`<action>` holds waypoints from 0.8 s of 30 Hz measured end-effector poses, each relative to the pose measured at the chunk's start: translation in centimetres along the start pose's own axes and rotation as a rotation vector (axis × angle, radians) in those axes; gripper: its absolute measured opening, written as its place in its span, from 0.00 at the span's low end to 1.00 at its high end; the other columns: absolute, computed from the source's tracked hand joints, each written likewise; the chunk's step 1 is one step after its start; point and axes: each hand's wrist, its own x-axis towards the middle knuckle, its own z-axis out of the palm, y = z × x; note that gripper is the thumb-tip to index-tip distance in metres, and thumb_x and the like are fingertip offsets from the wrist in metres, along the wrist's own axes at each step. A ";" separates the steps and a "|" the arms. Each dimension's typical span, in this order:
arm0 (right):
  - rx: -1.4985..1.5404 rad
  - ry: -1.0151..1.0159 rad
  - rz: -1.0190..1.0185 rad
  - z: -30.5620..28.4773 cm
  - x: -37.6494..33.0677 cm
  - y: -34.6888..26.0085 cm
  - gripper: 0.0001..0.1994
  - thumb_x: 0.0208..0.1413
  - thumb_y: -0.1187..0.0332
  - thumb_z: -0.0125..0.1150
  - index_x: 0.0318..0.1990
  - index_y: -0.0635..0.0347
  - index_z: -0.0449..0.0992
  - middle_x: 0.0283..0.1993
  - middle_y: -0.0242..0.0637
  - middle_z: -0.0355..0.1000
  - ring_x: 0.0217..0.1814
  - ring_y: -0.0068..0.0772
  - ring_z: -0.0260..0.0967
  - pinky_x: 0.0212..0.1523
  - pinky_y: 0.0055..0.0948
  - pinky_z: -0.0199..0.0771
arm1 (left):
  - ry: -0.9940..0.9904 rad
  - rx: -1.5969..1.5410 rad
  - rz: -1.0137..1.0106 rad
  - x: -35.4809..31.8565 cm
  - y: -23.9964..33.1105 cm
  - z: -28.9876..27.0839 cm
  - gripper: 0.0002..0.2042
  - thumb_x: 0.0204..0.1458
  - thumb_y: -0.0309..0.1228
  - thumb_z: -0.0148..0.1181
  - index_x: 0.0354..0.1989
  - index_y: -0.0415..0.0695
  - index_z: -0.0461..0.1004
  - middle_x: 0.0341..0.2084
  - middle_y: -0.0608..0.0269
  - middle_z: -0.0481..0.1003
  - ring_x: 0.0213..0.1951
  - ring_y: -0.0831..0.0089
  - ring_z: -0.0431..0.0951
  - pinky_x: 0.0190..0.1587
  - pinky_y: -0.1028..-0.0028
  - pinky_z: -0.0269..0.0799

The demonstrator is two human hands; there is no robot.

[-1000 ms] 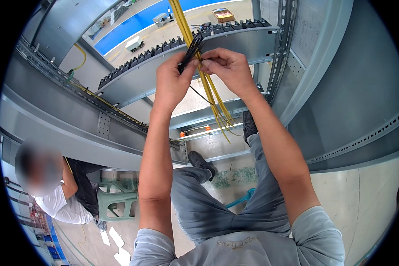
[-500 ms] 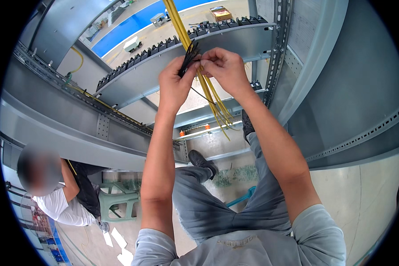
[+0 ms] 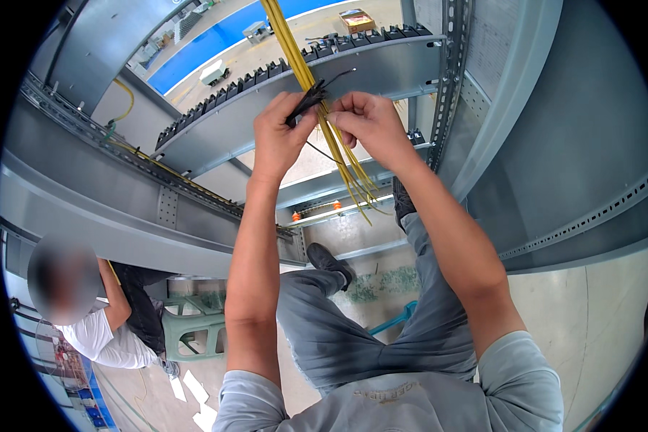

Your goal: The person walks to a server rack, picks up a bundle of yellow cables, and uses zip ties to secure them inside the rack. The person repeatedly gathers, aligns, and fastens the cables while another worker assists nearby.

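Observation:
A bundle of yellow wires (image 3: 289, 45) hangs down in front of me, its loose ends (image 3: 360, 189) fanned out below my hands. My left hand (image 3: 282, 133) is closed around a bunch of black cable ties (image 3: 304, 106), held against the left side of the wires. One thin tie sticks out up and right from the bunch; a dark strand trails below the hand. At the right side of the bundle my right hand (image 3: 367, 124) has its fingers curled and thumb pressed in, close to the wires. Whatever lies between those fingertips is hidden.
A grey metal cabinet frame surrounds the wires, with a crossbar (image 3: 381, 65) carrying a row of black clips behind them. Perforated uprights (image 3: 450, 93) stand at the right. To the lower left, a person (image 3: 111, 335) sits by a green stool (image 3: 194, 327).
My right hand has moved slightly right and down, away from the left fingertips. A single black tie now sticks out from the bunch toward the upper right.

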 end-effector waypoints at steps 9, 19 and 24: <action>0.057 0.008 0.029 -0.5 -0.8 0.7 0.07 0.60 0.71 0.63 0.39 0.68 0.77 0.28 0.31 0.73 0.24 0.17 0.69 0.25 0.20 0.70 | 0.026 -0.029 -0.007 -0.1 -0.6 0.6 0.08 0.55 0.24 0.66 0.43 0.40 0.83 0.24 0.70 0.69 0.24 0.83 0.60 0.27 0.78 0.59; 0.019 -0.064 0.106 0.0 -2.1 0.7 0.07 0.61 0.69 0.63 0.40 0.65 0.75 0.27 0.29 0.71 0.25 0.17 0.69 0.27 0.20 0.70 | -0.002 -0.238 -0.236 -0.5 -2.2 1.0 0.11 0.57 0.27 0.67 0.46 0.39 0.78 0.36 0.71 0.79 0.28 0.87 0.69 0.29 0.80 0.66; 0.032 -0.035 0.094 0.5 -2.0 0.4 0.09 0.61 0.67 0.64 0.40 0.64 0.76 0.28 0.30 0.73 0.28 0.19 0.73 0.30 0.20 0.75 | -0.007 -0.479 -0.261 -0.8 -2.7 2.2 0.10 0.62 0.27 0.61 0.49 0.38 0.75 0.39 0.68 0.80 0.28 0.89 0.67 0.30 0.82 0.64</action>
